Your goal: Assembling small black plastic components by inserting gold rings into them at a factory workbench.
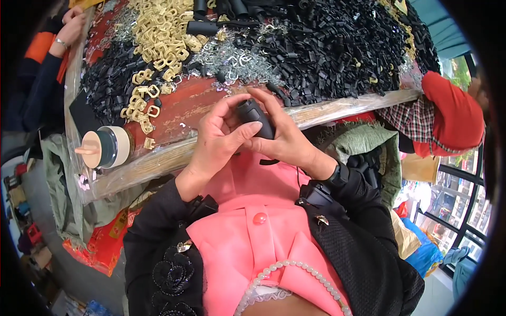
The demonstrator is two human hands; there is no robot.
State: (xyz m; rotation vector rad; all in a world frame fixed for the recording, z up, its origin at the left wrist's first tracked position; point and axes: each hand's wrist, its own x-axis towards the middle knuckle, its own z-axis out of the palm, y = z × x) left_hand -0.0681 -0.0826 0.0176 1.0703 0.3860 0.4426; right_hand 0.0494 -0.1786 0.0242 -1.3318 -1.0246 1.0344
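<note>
A black, rounded, tube-shaped plastic piece (257,117) is held upright between both hands, just over the table's near edge. My left hand (213,138) grips it from the left, with the thumb laid across its front. My right hand (289,138) closes round its right side, with fingers near its top end. A short black strap end (269,162) shows beneath the hands; whether it joins the piece I cannot tell. Just beyond my fingers lie a heap of silver metal clips (237,62) and a large pile of small black plastic parts (329,58).
The red table (195,102) has a raised wooden edge (174,158). Gold buckles (158,31) lie heaped at the back left. A jar (113,146) stands at the near left corner. Another person's hands (71,29) are at the far left; a red-sleeved person is at right. A sack (363,138) stands below the edge.
</note>
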